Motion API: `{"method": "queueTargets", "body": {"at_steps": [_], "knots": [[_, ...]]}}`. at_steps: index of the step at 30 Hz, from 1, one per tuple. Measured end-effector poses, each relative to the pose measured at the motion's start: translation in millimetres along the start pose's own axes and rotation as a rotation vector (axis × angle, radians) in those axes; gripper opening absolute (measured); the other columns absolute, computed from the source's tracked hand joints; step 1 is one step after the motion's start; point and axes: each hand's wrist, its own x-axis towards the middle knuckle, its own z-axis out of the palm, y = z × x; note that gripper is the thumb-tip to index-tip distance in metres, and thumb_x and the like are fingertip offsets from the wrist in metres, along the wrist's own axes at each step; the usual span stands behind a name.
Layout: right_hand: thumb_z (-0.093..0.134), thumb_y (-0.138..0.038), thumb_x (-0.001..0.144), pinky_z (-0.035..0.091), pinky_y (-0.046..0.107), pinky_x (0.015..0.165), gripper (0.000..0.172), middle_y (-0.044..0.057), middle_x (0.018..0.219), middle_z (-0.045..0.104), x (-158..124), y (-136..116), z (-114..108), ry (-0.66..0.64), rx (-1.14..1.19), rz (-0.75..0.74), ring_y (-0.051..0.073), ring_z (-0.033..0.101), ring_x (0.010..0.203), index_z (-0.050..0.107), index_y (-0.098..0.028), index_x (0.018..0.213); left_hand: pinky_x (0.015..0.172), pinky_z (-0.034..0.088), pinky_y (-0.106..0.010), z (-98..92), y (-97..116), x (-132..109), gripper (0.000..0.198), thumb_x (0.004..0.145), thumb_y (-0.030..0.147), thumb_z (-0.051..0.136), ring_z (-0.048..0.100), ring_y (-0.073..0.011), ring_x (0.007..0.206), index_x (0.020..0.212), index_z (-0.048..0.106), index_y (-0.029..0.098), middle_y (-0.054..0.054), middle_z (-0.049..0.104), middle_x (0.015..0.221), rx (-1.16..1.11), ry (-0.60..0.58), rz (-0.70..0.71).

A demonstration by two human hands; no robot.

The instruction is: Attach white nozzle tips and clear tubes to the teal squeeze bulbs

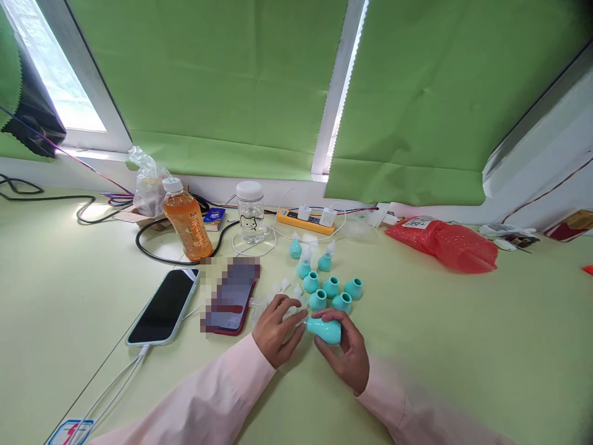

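My right hand (346, 353) grips a teal rubber bulb (325, 330) lying sideways just above the pale green table (463, 346). My left hand (277, 329) is closed in a pinch at the bulb's neck, on a small clear tip (301, 321) that I can barely make out. Just beyond my hands stand several more teal bulbs (331, 288); three of them, farther back (306, 259), carry white tips. Small clear tips (281, 287) lie scattered left of the bulbs.
Two phones lie at the left: one in a light case on a cable (164, 306), one in a red case (231, 296). Behind them stand an orange drink bottle (188, 219), a clear jar (250, 211), a yellow power strip (306, 221) and a red plastic bag (442, 242).
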Motion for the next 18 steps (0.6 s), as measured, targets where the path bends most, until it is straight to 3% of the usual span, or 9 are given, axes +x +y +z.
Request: {"method": "queueTargets", "body": {"at_steps": [10, 18], "knots": [[0.055, -0.011, 0.067, 0.043, 0.036, 0.075, 0.026, 0.007, 0.093, 0.055, -2, -3, 2, 0.06, -0.105, -0.118, 0.021, 0.052, 0.089, 0.044, -0.022, 0.088, 0.055, 0.042, -0.028, 8.4, 2, 3, 0.008, 0.07, 0.009, 0.054, 0.042, -0.0161, 0.072, 0.074, 0.056, 0.015, -0.006, 0.058, 0.073, 0.035, 0.238, 0.077], [0.055, -0.005, 0.062, 0.045, 0.033, 0.067, 0.037, 0.005, 0.087, 0.057, -2, -3, -9, 0.006, -0.257, -0.31, 0.02, 0.055, 0.08, 0.046, -0.024, 0.092, 0.06, 0.041, -0.029, -2.4, 0, 6, 0.01, 0.074, 0.01, 0.049, 0.041, -0.0159, 0.073, 0.078, 0.057, 0.014, -0.006, 0.057, 0.074, -0.073, 0.009, 0.116]]}}
